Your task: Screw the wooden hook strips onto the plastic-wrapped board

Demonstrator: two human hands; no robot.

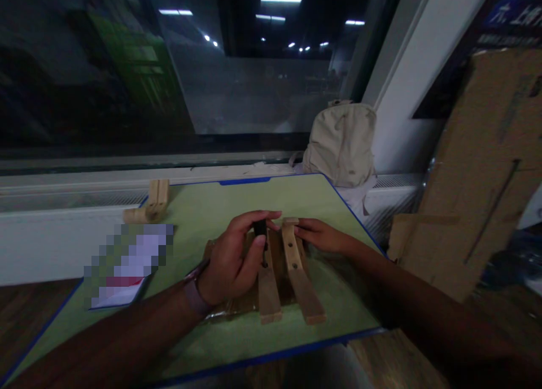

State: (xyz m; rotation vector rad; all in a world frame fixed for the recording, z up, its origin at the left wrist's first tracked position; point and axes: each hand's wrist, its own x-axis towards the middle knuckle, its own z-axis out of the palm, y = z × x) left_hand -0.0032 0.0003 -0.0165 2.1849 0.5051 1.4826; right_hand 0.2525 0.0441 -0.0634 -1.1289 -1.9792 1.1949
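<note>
Two bent wooden pieces lie side by side on the table: a left wooden piece (pixel 270 298) and a right wooden piece (pixel 302 284) with dark holes along its length. Over the left one, my left hand (pixel 232 259) is closed round a black-handled screwdriver (pixel 259 227). Its thin shaft points down to the wood; the tip is hard to make out. My right hand (pixel 324 235) grips the far end of the right wooden piece, its fingertips partly hidden behind the wood. Beneath both pieces is a brown, shiny-edged sheet (pixel 241 305).
The green table (pixel 195 200) has a blue edge. At its far left stand joined wooden pieces (pixel 158 196), with a blurred-out flat object (pixel 127 267) nearer me. A beige backpack (pixel 342 143) leans by the window; large cardboard (pixel 478 180) stands at right.
</note>
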